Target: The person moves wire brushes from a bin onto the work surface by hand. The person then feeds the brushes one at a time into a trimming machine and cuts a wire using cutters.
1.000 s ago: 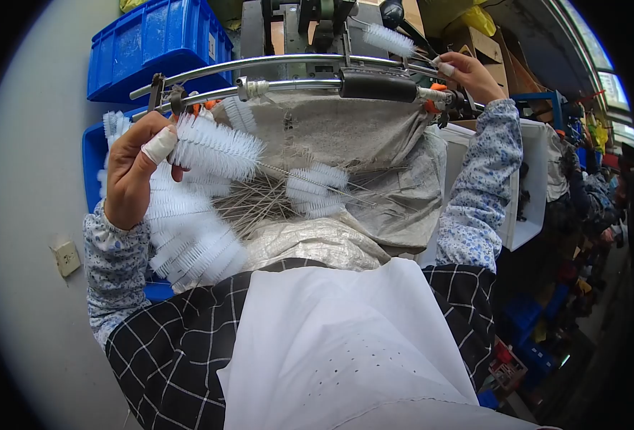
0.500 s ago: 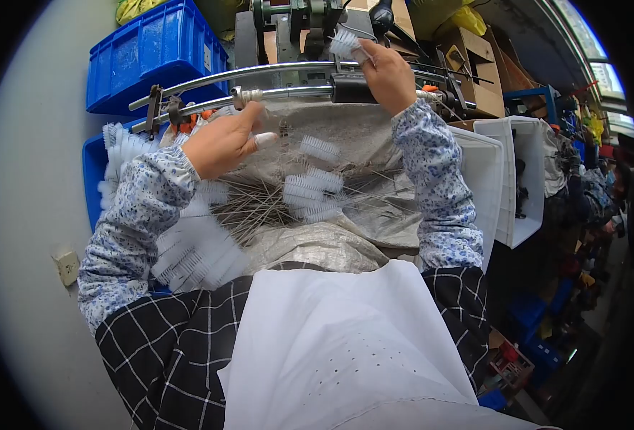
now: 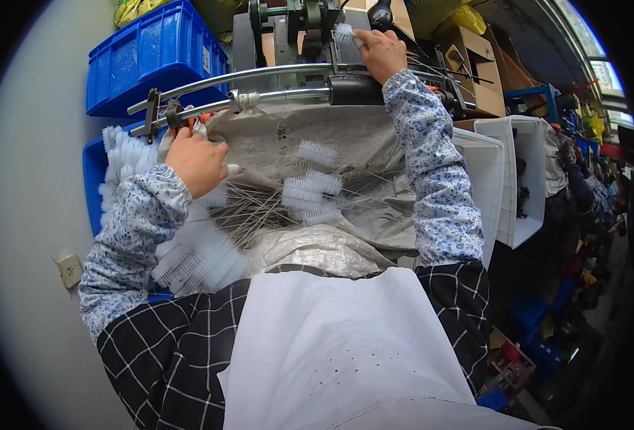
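Note:
My right hand (image 3: 383, 54) is closed on a small white bristle brush (image 3: 343, 33) at the upper middle, above the metal rails. One of its fingers carries a white wrap. At the left end of the rails my left hand (image 3: 196, 162) is at the black clamp with orange parts (image 3: 203, 117). Its white-wrapped thumb stands apart from the other fingers, and no brush shows in it. Several white brushes with thin wire stems (image 3: 310, 195) lie on the grey sheet (image 3: 310, 127) between my arms. More white brushes (image 3: 201, 251) are heaped below my left forearm.
Two metal rails (image 3: 288, 94) cross in front of me, with a dark machine (image 3: 292, 29) behind. A blue crate (image 3: 148, 57) stands at upper left; white bins (image 3: 521, 179) and a cardboard box (image 3: 478, 64) are at right. A person (image 3: 600, 190) is at far right.
My left hand has moved left and down along the rail to the clamp. My right hand, still with the brush, has shifted slightly up toward the machine.

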Demonstrator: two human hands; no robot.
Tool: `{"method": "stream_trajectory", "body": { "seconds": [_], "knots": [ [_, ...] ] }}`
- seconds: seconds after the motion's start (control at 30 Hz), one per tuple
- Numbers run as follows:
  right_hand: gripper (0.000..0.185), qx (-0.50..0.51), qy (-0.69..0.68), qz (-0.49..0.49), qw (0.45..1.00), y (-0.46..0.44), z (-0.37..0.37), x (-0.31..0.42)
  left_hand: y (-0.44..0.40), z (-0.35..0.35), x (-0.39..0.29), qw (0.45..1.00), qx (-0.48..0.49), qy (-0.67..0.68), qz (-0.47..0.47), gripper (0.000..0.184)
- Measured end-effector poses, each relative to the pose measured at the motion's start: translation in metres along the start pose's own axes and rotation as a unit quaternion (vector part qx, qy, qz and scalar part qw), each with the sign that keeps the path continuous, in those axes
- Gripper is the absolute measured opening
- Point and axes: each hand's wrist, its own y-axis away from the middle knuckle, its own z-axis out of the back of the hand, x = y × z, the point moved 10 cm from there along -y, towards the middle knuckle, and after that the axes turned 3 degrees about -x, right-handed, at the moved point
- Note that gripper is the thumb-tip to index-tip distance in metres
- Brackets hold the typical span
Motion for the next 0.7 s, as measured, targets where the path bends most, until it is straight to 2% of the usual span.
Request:
{"method": "stream_trajectory", "body": {
  "seconds": [0.1, 0.2, 0.33, 0.43, 0.47, 0.57, 0.67, 0.7],
  "knots": [
    [0.025, 0.007, 0.000, -0.005, 1.000, -0.001, -0.002, 0.000, 0.032, 0.037, 0.013, 0.985, -0.171, 0.008, 0.019, 0.016],
    [0.025, 0.007, -0.015, 0.004, 1.000, -0.001, -0.005, 0.000, 0.043, 0.030, 0.034, 0.981, -0.103, 0.154, 0.048, 0.020],
    [0.027, 0.031, -0.044, 0.000, 0.999, -0.006, -0.017, -0.008, 0.059, 0.027, 0.053, 0.920, -0.215, 0.326, 0.034, 0.020],
    [0.029, -0.011, 0.036, 0.029, 0.999, -0.011, -0.009, -0.002, 0.057, 0.008, 0.062, 0.879, -0.191, 0.431, 0.067, 0.018],
    [0.031, 0.022, 0.035, 0.021, 0.999, -0.014, -0.021, -0.004, 0.056, 0.003, 0.064, 0.875, -0.176, 0.446, 0.072, 0.019],
    [0.031, 0.012, 0.059, 0.063, 0.996, -0.018, -0.027, 0.002, 0.049, -0.009, 0.068, 0.864, -0.142, 0.476, 0.086, 0.021],
    [0.036, 0.104, 0.093, 0.042, 0.989, -0.011, -0.040, -0.003, 0.045, -0.010, 0.066, 0.867, -0.130, 0.472, 0.088, 0.022],
    [0.036, 0.101, 0.070, 0.046, 0.991, -0.010, -0.040, -0.006, 0.045, -0.005, 0.062, 0.872, -0.128, 0.464, 0.086, 0.022]
  ]
}}
